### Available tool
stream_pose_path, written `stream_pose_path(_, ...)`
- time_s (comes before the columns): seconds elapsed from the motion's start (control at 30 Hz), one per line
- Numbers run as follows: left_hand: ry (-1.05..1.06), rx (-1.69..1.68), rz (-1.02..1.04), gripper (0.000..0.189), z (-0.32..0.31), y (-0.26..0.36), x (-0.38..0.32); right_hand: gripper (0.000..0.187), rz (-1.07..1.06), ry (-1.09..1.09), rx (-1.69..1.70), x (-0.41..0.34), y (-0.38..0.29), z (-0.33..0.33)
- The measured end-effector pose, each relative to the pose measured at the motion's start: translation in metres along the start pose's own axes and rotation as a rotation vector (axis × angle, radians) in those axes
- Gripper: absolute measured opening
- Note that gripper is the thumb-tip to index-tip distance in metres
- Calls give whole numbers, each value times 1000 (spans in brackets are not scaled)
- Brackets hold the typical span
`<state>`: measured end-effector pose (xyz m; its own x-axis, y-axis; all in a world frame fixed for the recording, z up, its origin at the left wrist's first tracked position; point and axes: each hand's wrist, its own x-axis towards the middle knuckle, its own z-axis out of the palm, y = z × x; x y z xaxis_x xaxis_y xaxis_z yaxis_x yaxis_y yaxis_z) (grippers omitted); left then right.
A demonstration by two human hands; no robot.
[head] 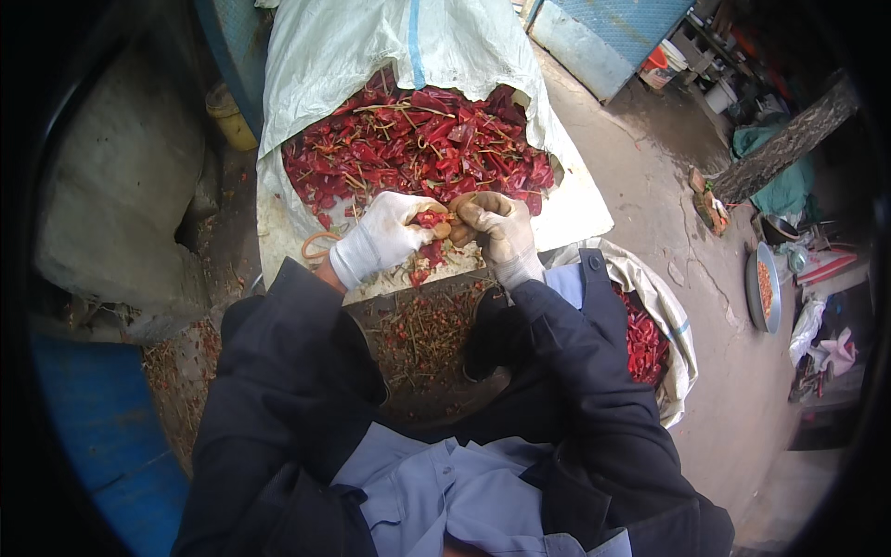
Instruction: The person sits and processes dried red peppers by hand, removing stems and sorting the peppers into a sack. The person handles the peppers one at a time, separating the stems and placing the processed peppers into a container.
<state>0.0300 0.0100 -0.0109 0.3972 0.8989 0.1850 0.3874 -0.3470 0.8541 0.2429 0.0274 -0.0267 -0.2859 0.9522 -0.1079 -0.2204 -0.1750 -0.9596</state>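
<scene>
My left hand (pixel 395 233), in a white knit glove, is closed on a dried red chili pepper (pixel 431 218). Against it is my right hand (pixel 495 226), in a glove with tan, stained fingers, its fingertips pinched together at the pepper's end; what lies between them is hidden. Beyond both hands, a heap of dried red chili peppers (pixel 445 143) with stems spills from the mouth of a white woven sack (pixel 334 49) with a blue stripe. Bits of red pepper (pixel 420 277) lie on the pale sheet below my hands.
Stems and seeds (pixel 418 334) litter the ground between my feet. At my right stands an open woven sack (pixel 679 327) holding red peppers. A metal basin (pixel 754 289) is farther right, near a leaning wooden trunk (pixel 786 143). A yellow bucket (pixel 230 118) stands at the upper left.
</scene>
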Motion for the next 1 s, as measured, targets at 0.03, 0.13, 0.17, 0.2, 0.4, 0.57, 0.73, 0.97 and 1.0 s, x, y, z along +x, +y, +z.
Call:
stream_pose_path(0.03,13,89,44,31,-1,0,0,19,-4,-38,130,1,2,-2)
stream_pose_path(0.13,55,113,152,34,0,2,-4,20,31,15,344,6,10,-11)
stream_pose_path(0.17,61,102,118,33,0,3,-5,21,29,85,326,11,11,-17)
stream_pose_path(0.2,77,100,88,31,0,3,-5,22,1,113,319,16,13,-23)
stream_pose_path(0.4,152,-84,-78,20,-14,-1,0,24,-172,275,-855,34,36,-64)
stream_pose_path(0.57,164,82,-103,21,-16,-2,2,49,164,231,-1323,47,46,-60)
stream_pose_path(0.73,178,126,-148,24,-15,-4,-2,47,421,223,-1013,52,55,-42)
stream_pose_path(0.97,185,287,-200,30,-24,-21,-4,17,520,210,-304,47,70,-31)
stream_pose_path(1.0,180,311,-214,31,-23,-23,-4,17,464,209,-270,39,71,-28)
